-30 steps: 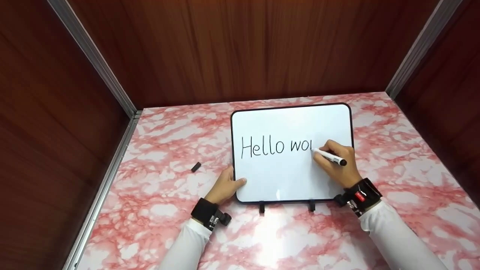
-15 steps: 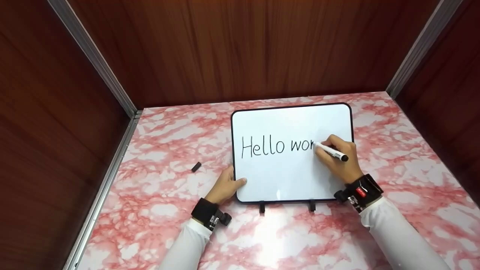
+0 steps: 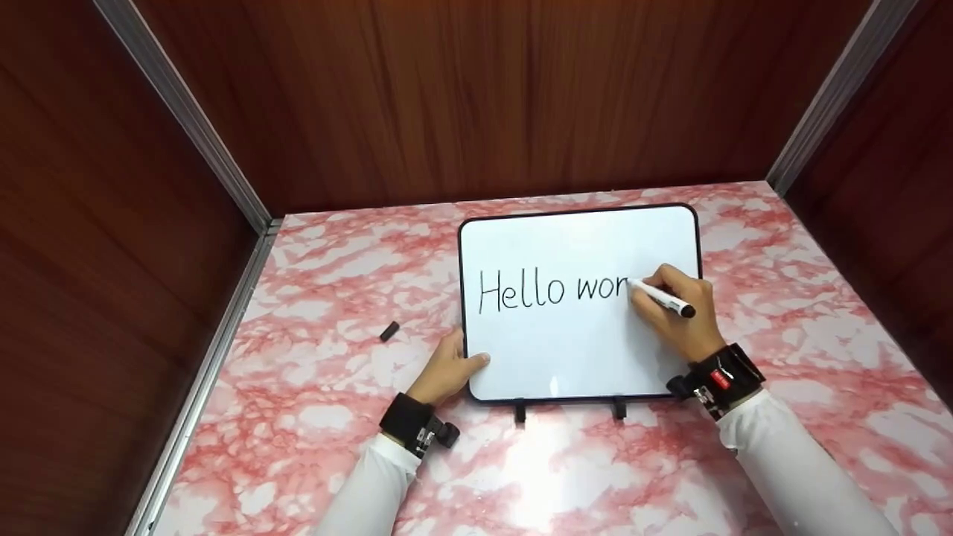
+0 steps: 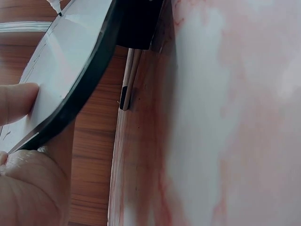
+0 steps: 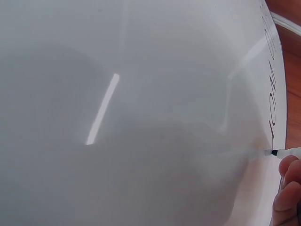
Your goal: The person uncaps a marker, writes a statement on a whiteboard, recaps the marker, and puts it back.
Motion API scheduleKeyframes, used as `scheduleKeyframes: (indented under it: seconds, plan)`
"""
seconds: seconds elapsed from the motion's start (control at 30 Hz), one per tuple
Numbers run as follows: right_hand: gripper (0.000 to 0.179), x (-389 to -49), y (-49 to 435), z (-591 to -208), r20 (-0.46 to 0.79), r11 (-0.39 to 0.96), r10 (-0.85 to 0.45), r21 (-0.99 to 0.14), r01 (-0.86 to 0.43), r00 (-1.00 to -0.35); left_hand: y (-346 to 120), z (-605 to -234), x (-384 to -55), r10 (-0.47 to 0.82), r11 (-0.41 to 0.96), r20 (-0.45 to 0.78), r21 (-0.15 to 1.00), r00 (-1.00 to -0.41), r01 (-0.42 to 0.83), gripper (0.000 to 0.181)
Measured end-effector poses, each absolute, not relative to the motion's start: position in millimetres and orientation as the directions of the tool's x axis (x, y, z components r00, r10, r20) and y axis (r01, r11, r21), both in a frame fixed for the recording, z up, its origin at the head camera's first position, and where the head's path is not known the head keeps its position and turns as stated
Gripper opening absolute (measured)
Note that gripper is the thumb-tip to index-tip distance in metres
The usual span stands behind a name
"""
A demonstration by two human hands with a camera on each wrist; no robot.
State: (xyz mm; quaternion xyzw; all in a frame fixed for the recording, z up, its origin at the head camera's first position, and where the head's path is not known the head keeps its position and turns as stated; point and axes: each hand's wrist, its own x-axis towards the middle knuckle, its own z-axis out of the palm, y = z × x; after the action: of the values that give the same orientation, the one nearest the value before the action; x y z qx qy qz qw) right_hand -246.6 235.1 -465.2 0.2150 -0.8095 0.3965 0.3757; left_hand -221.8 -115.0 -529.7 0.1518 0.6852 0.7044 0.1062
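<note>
- marker is pinched in the right hand's fingers, tip by the "r" of "Hello wor"
- whiteboard: left hand's fingers clamped on its left edge, thumb in front; right hand blocks some of it
- black feet poke out underneath, small black cap-like piece off left
- red-and-white marbled counter, dark wood panels on three sides, metal strips in the corners

We are recording both arms reaching forward, left hand gripping, thumb pointing inward, right hand pinching, fingers visibly curled.
</note>
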Motion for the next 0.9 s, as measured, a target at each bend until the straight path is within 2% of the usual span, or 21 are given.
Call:
scheduleKeyframes:
  seconds: [0.2,0.43,0.9]
  plan:
    - [0.014,-245,235,-462,0.78,0.584,-0.048,-0.485,-0.651,-0.624,-115,-517,-216,0.35,0.005,0.084,0.996,-0.933,0.091,0.044]
    - [0.015,-250,240,-458,0.774,0.592,-0.006,-0.507,-0.627,-0.633,-115,-535,-225,0.332,0.007,0.079,0.996,-0.94,0.086,0.047]
    - [0.011,-258,242,-450,0.785,0.627,-0.016,-0.474,-0.618,-0.619,-116,-535,-225,0.356,-0.031,0.057,0.998,-0.933,0.049,0.045]
